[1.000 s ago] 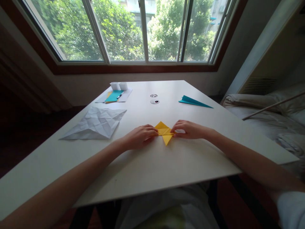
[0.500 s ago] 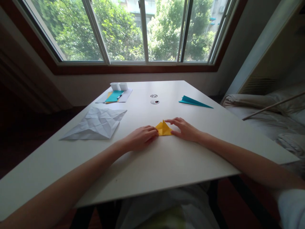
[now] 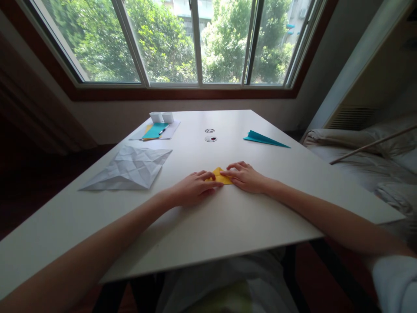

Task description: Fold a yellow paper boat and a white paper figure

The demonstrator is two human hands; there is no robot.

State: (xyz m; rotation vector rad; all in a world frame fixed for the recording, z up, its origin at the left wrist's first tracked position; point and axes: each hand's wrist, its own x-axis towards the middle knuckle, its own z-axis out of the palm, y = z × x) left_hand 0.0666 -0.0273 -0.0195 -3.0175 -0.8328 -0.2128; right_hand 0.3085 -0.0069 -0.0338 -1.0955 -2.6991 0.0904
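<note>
Touches the small, folded yellow paper [image 3: 218, 171] on the smooth white tabletop [image 3: 208, 230] with left hand [image 3: 194, 189] at its left side and right hand [image 3: 246, 178] at its right. Has both spread apart, unclamped.

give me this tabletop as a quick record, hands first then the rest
left hand: fingers on the folded yellow paper
right hand: fingers on the same paper, from its right
left side: creased white sheet
far left: flat teal sheet, pen at its edge, white containers behind
far right: folded teal paper
surface: white table
</note>
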